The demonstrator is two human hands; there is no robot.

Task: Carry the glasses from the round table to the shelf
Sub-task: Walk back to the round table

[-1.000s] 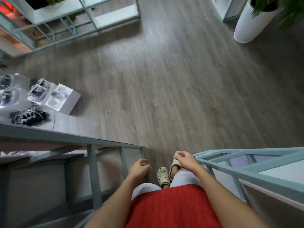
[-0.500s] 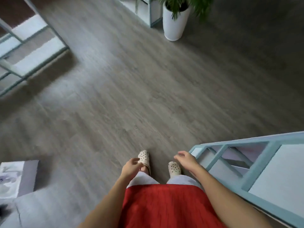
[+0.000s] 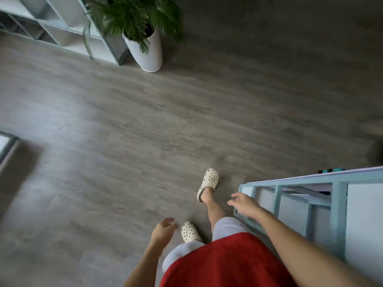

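No glasses and no round table are in view. My left hand (image 3: 163, 229) hangs over the grey wood floor with loosely curled fingers and holds nothing. My right hand (image 3: 245, 205) is also empty, fingers relaxed, close to the corner of a light blue shelf frame (image 3: 337, 206) at the right. My feet in cream clogs stand between the two hands, the right foot stepped forward.
A tall white planter (image 3: 146, 52) with a green palm stands at the top, beside a pale shelf unit (image 3: 62, 23) at the top left. Another frame's edge (image 3: 7, 146) shows at the left. Grey floor (image 3: 145, 131) fills the middle.
The view has swung right: the planter moved from the top right towards the top centre, and the boxes at the left left the view. My right foot has stepped forward; both hands stay empty.
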